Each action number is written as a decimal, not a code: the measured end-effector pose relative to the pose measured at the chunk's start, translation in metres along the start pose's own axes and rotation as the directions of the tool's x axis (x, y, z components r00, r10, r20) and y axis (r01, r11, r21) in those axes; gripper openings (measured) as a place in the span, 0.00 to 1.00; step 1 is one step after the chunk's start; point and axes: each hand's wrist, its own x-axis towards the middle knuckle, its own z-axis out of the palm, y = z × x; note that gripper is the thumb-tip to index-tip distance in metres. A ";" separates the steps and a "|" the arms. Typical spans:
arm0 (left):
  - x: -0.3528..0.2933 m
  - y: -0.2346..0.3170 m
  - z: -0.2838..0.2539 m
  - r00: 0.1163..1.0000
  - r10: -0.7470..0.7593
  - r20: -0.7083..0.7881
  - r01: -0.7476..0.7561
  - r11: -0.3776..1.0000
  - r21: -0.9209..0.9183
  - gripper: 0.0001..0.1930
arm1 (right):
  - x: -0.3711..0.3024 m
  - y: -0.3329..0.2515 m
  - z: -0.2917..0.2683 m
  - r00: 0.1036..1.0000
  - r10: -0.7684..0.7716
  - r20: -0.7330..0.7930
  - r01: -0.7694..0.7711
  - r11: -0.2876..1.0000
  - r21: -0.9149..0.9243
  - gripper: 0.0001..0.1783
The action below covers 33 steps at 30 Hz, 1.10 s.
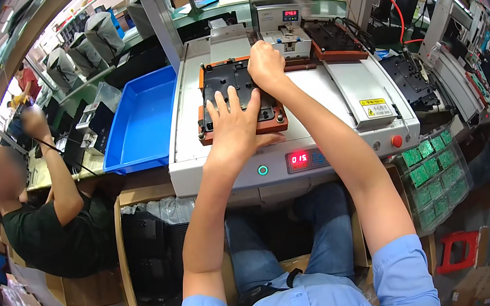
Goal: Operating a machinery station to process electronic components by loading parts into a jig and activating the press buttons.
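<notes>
A black plastic housing (218, 78) lies in an orange-brown fixture (272, 126) on the white bed of a bench machine (194, 159). Across the near part of the housing rests my left hand (234, 121), fingers spread flat and thumb out toward the fixture's front edge. My right hand (266, 64) is curled at the housing's far right side, beside a small screw feeder (284, 26) with a red display. Whatever its fingers may hold is hidden behind the knuckles.
A blue tray (140, 120) stands left of the machine. A second fixture with a black part (332, 38) sits at the back right. Green circuit boards (434, 172) in clear trays lie to the right, above a red stool (458, 251). A co-worker (51, 219) sits at the left.
</notes>
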 end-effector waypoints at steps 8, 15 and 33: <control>-0.013 -0.002 0.001 0.998 -0.040 -0.047 0.043 0.997 0.064 0.48 | -0.109 0.032 -0.077 0.993 -0.122 0.002 0.104 0.859 0.501 0.15; -0.006 -0.004 0.008 0.996 0.035 -0.083 -0.032 0.999 0.037 0.47 | -0.164 0.025 -0.065 0.948 -0.100 -0.302 0.255 0.806 0.534 0.07; -0.149 0.046 0.087 0.934 -0.089 -0.347 0.073 0.996 -0.058 0.30 | -0.300 0.116 -0.104 0.962 -0.134 -0.240 0.231 0.866 0.444 0.18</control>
